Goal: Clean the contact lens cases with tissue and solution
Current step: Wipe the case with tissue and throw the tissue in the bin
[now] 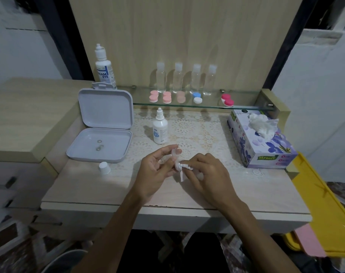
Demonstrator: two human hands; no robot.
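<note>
My left hand [155, 170] is pinching a small clear case piece [175, 152] over the table [89, 186] | my right hand [205, 174] is gripping twisted tissue [181, 168] against it | open white box [100, 144] is holding 2 rings | tissue box [264, 146] is sprouting tissue

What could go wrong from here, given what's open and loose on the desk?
1. The small solution bottle stands uncapped just beyond the left hand; a knock could tip and spill it.
2. Its white cap lies loose near the desk's front edge and might roll off.
3. The right hand pinches a twisted tissue against a small clear piece held in the left fingertips; the piece could slip, or the tissue shed lint.
</note>
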